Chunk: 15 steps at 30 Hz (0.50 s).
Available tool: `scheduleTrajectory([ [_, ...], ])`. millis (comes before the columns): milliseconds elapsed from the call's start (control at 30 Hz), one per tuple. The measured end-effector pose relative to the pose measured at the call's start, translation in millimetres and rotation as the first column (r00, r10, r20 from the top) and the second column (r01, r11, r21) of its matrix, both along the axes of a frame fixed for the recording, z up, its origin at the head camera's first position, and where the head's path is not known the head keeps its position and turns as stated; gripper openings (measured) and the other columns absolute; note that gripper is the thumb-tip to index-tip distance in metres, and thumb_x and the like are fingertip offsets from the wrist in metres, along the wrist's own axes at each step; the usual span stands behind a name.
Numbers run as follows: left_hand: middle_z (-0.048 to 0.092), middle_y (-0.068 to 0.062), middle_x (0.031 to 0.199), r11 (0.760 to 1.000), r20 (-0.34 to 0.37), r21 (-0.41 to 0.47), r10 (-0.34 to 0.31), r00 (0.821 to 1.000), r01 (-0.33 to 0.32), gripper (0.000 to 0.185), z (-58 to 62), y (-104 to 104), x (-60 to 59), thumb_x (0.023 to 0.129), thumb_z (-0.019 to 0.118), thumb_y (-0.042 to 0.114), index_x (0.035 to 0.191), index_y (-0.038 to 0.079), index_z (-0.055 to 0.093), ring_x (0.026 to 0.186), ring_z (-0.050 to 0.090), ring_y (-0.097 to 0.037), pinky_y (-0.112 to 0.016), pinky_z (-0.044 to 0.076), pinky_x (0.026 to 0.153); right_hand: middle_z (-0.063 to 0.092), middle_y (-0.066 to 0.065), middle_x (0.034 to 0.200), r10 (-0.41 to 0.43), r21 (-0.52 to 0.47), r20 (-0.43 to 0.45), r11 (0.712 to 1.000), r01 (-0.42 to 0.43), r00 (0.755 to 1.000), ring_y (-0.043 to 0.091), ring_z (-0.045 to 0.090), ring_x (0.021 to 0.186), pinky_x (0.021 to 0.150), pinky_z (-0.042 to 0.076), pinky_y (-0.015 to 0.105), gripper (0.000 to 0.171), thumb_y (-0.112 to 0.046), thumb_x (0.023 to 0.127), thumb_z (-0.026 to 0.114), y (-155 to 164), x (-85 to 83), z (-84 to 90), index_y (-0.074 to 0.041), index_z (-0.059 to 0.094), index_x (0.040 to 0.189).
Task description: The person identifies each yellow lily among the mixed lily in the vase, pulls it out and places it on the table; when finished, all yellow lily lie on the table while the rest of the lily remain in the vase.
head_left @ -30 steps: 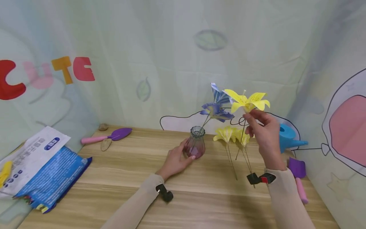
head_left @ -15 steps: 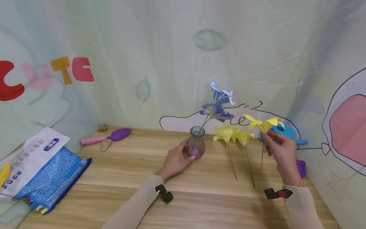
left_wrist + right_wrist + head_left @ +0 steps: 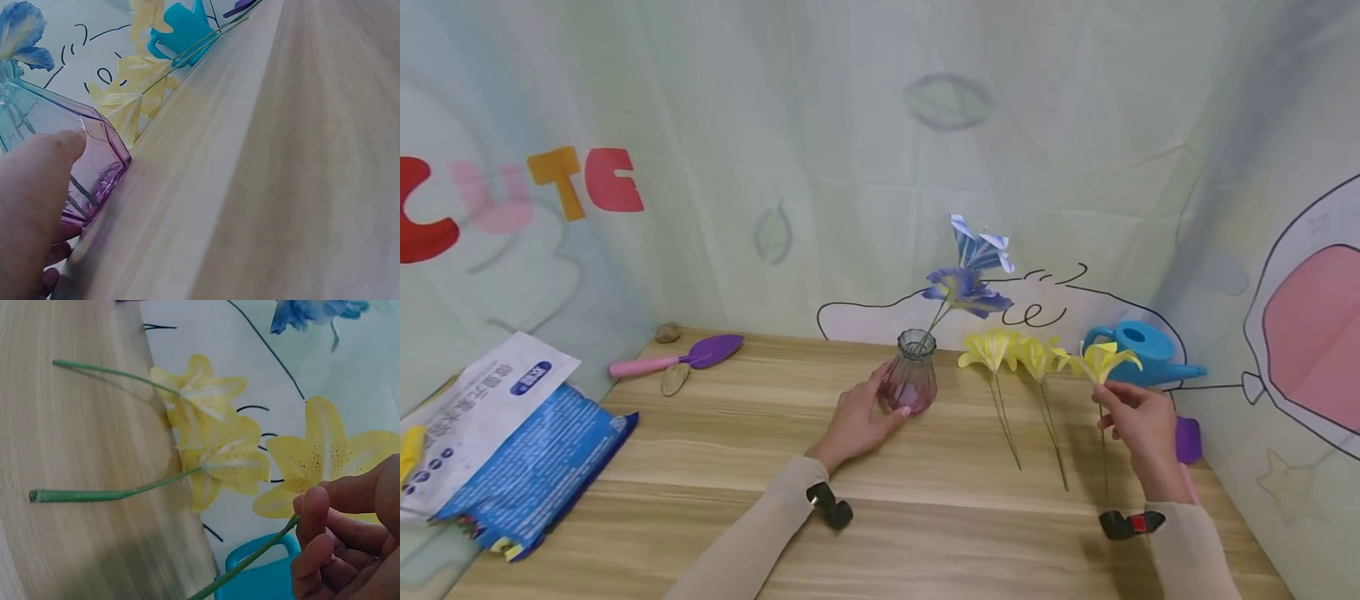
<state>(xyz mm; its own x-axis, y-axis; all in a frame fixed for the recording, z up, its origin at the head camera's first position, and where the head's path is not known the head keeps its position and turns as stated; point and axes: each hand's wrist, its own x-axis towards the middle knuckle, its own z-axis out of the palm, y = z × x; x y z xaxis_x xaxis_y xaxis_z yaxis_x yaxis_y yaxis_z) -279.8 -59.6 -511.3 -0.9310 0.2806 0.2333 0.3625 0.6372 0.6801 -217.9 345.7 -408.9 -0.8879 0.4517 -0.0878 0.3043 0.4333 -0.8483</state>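
My left hand [image 3: 861,421] grips the lower body of a small glass vase [image 3: 912,385], grey-green at the neck and pink below, which stands on the table. Two blue artificial flowers [image 3: 967,287] lean to the right out of its mouth; their stems show through the glass in the left wrist view. On the right, my right hand [image 3: 1142,425] pinches a yellow artificial lily [image 3: 319,456] just under its bloom, the green stem [image 3: 250,557] hanging down. Beside it, two more yellow lilies [image 3: 992,350] lie on the table with stems pointing toward me.
A blue watering can [image 3: 1138,354] stands behind my right hand, with a purple toy shovel [image 3: 1187,440] near it. At the back left lie a purple trowel [image 3: 715,352] with a pink handle and stones [image 3: 675,379]. A blue and white packet [image 3: 542,458] covers the left side.
The right hand has carried the yellow lily right and down, from near the blue flowers to beside the other lilies. My left hand stays on the vase.
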Motion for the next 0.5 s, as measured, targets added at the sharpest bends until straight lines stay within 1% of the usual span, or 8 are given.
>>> scheduleTrajectory([
  [133,0.054,-0.019,0.163,1.000,-0.003,0.005,-0.004,1.000,0.004,0.091,0.5,-1,0.0,0.098,0.072,0.051,0.171,0.017,0.030,0.151,0.051,-0.044,-0.068,0.033,0.126,0.078,0.013,0.116,-0.007,0.005,0.039,1.000,0.006,0.999,0.010,0.066,0.068,0.062,0.055,0.025,0.053,-0.036,0.110,0.060,4,-4.8,-6.7,0.001,0.060,0.149],
  [200,0.054,-0.019,0.163,1.000,0.002,0.005,-0.005,1.000,0.005,0.091,1.4,-1,0.7,0.098,0.071,0.051,0.171,0.017,0.029,0.152,0.050,-0.044,-0.068,0.033,0.126,0.075,0.021,0.126,-0.010,0.006,0.065,1.000,0.010,0.998,0.011,0.067,0.070,0.063,0.055,0.026,0.054,-0.036,0.111,0.060,6,-6.7,-10.1,0.001,0.059,0.150],
  [300,0.053,-0.018,0.164,1.000,0.007,0.004,-0.004,1.000,0.004,0.091,1.9,0,1.3,0.098,0.071,0.051,0.171,0.018,0.029,0.152,0.049,-0.044,-0.068,0.032,0.127,0.072,0.025,0.134,-0.009,0.008,0.100,1.000,0.008,0.995,0.011,0.067,0.073,0.065,0.055,0.025,0.054,-0.036,0.111,0.059,9,-8.7,-14.7,0.001,0.058,0.151],
  [500,0.053,-0.017,0.165,1.000,0.003,-0.001,-0.001,1.000,0.001,0.090,0.2,-1,1.1,0.098,0.071,0.052,0.171,0.019,0.028,0.153,0.049,-0.043,-0.067,0.032,0.127,0.071,0.027,0.135,-0.004,-0.008,0.123,1.000,0.005,0.992,0.012,0.068,0.074,0.066,0.057,0.025,0.053,-0.032,0.112,0.057,15,-11.4,-21.7,0.004,0.057,0.151],
])
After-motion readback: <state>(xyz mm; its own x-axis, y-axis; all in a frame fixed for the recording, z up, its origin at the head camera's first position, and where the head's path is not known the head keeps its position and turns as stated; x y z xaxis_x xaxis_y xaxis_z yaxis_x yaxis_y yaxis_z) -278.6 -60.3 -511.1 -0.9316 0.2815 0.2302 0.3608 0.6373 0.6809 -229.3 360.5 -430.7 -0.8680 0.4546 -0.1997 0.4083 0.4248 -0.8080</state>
